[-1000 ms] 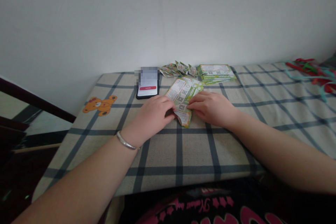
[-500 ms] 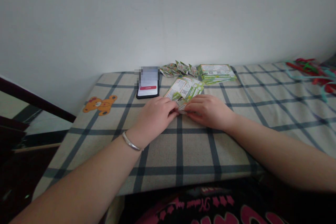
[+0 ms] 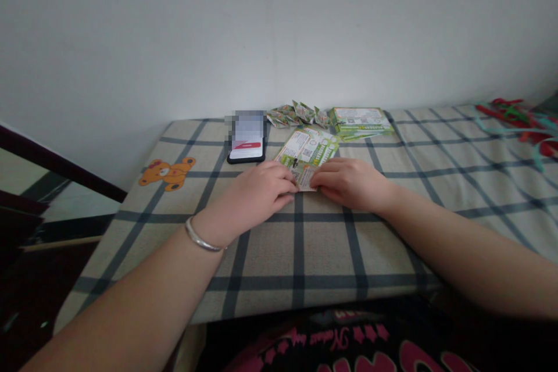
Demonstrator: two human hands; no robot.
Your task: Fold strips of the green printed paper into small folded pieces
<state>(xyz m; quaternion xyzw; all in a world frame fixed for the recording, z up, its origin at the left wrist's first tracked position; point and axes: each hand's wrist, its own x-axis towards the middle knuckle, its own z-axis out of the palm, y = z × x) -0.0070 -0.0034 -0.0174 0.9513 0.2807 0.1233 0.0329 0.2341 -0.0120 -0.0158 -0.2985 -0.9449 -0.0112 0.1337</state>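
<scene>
A small printed paper piece (image 3: 306, 176), white and green, lies between my hands at the near end of larger green-and-white printed cards (image 3: 305, 145). It may be a flat packet; its kind is not clear. My left hand (image 3: 265, 189), with a silver bangle on the wrist, has its fingers closed at the piece's left edge. Across from it, my right hand (image 3: 344, 183) pinches the right edge with bent fingers. Both hands rest low on the cloth, and the fingertips hide the piece's corners.
Behind the cards lie several small green sachets (image 3: 299, 114). A stack of green-and-white printed boxes or cards (image 3: 361, 122) is right of them. A phone (image 3: 246, 142) lies left, near a bear picture (image 3: 166, 174). Red and teal ribbons (image 3: 518, 122) lie far right on the checked tablecloth (image 3: 270, 261).
My fingertips have drawn slightly apart, so more of the small paper piece shows between them. My left wrist has shifted a little left. The cards, sachets and phone stay in place.
</scene>
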